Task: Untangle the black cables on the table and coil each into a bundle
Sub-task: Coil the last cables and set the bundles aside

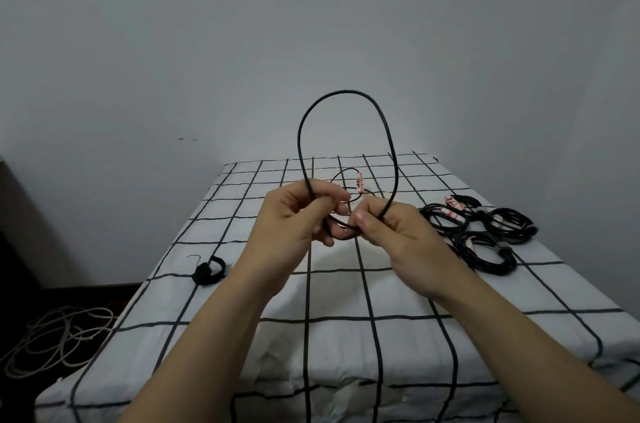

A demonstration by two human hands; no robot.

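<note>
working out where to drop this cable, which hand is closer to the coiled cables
Right. The right hand is just left of the coiled cables; the left hand is farther left. Both grip the cable.

Bare forearms (221, 318), L hand (294, 214), R hand (394, 232)

black cable (346, 91): tall upright loop; held aloft | coiled bundles (485, 258): lying right | small bundle (207, 273): left

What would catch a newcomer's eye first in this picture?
A tall loop of black cable stands up at centre against the bare wall, gripped by the left hand and right hand above the checked tablecloth. To the right lie several coiled bundles with red-and-white tags. A smaller bundle sits alone on the left.
</note>
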